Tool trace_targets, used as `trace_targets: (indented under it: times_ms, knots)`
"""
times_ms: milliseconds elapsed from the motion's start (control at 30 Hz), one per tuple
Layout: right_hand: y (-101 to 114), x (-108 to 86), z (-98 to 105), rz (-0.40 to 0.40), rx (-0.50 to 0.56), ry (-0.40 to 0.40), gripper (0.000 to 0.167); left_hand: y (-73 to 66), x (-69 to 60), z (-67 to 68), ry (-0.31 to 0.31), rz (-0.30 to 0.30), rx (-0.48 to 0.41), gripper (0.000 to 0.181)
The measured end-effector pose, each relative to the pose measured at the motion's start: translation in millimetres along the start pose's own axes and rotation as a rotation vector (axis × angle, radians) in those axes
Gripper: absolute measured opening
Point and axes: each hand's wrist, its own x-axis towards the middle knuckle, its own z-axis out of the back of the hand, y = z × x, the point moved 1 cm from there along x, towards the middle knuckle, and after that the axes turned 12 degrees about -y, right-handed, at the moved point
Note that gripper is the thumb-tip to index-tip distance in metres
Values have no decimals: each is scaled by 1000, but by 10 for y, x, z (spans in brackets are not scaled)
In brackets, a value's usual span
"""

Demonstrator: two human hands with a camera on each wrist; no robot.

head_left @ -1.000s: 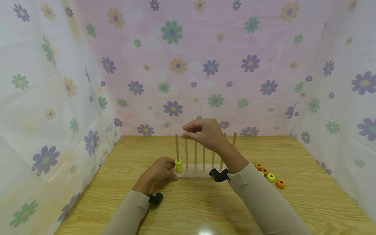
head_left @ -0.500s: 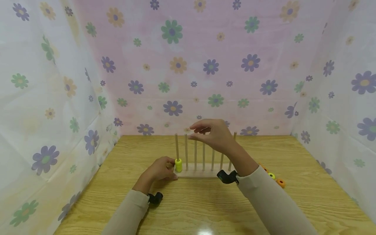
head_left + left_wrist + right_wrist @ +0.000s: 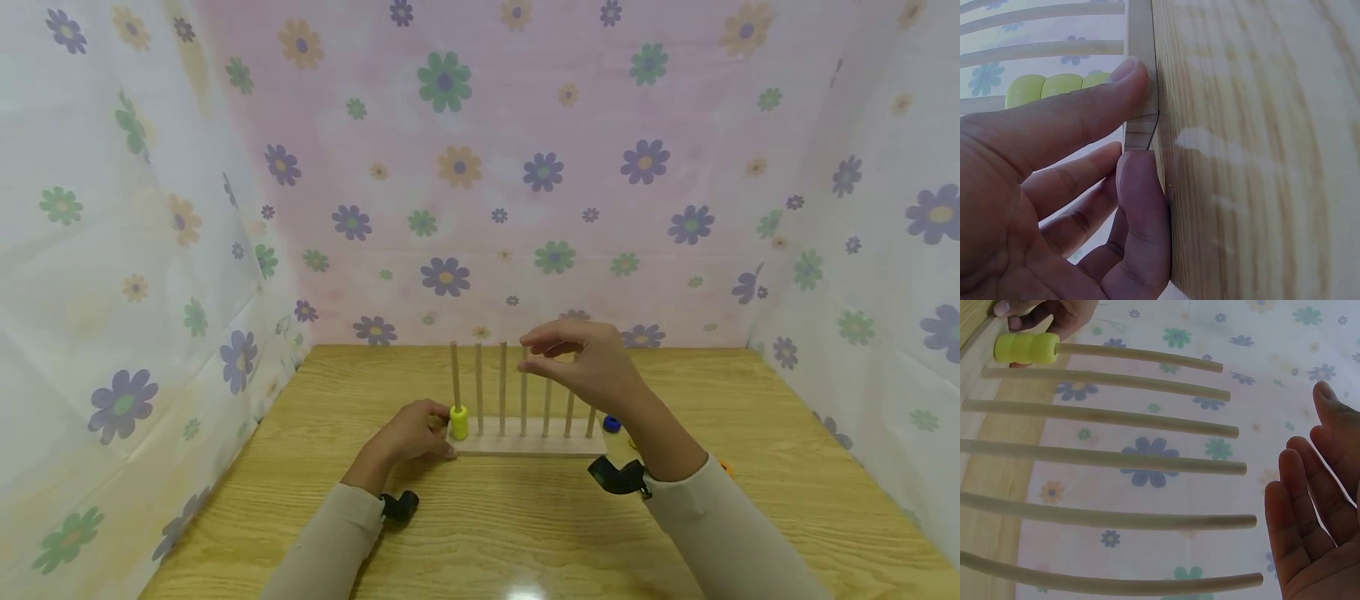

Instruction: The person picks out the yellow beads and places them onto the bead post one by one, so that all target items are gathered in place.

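Observation:
A wooden peg rack with a row of several upright pegs stands on the table. Three yellow-green beads are stacked at the foot of its leftmost peg. My left hand holds the left end of the base; in the left wrist view the thumb lies along the base and other fingers meet its end. My right hand is up by the tops of the middle pegs, fingers gently bent and holding nothing. In the right wrist view its fingers are apart from the peg tips.
A blue bead lies just off the rack's right end. Partly hidden by my right arm are a yellow bead and an orange bead. Flower-printed cloth walls the table at the back and sides.
My right hand has moved right, from the left pegs to the middle ones, and slightly down. The blue bead has come into sight; the arm now covers most other loose beads. My left hand stays put.

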Motion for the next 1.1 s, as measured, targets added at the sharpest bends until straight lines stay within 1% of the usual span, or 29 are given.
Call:
trace_targets:
  times_ms: [133, 267, 433, 600, 800, 933, 1100]
  knots:
    - [-51, -105, 78, -23, -34, -4, 25, -31, -11, -20, -13, 2, 29, 70]
    - [-85, -177, 121, -1, -63, -3, 27, -56, -35, -19, -16, 23, 24, 70]
    - [-140, -248, 184, 40, -71, -8, 28, -60, -39, -16, -33, -3, 62, 70]
    - [-218, -330, 272, 27, -82, -9, 27, -55, -27, -15, -37, -19, 71, 69]
    - [-301, -412, 375, 46, -85, 9, 30, -37, -5, -16, -41, -20, 79, 69]
    - [-388, -474, 436, 34, -93, 10, 33, -30, 0, -13, -42, -21, 87, 69]
    - [-504, -564, 520, 7, -150, -13, 35, -34, 9, -14, -41, -18, 92, 69]
